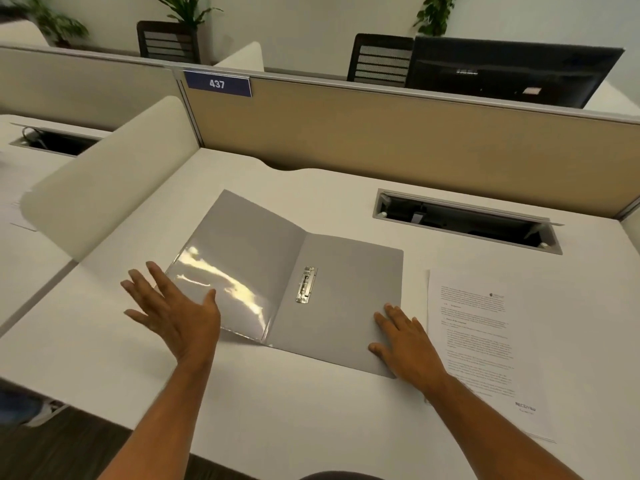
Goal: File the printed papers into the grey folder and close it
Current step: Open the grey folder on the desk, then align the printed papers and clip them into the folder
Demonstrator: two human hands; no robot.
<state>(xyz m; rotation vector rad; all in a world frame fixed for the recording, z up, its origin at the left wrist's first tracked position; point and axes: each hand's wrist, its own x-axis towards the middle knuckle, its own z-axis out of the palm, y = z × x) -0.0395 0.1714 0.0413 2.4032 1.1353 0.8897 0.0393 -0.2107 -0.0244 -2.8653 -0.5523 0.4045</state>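
A: Status?

B: I see the grey folder lying open on the desk. Left hand at the cover's outer edge, fingers spread, gripping nothing. My read: it's flattening the cover.

A: Right side?

B: Right hand flat, fingers together, pinning the back panel's near corner, likely so it won't slide. Metal clip sits beyond those fingertips. Printed papers lie just outboard of that hand, unfiled.
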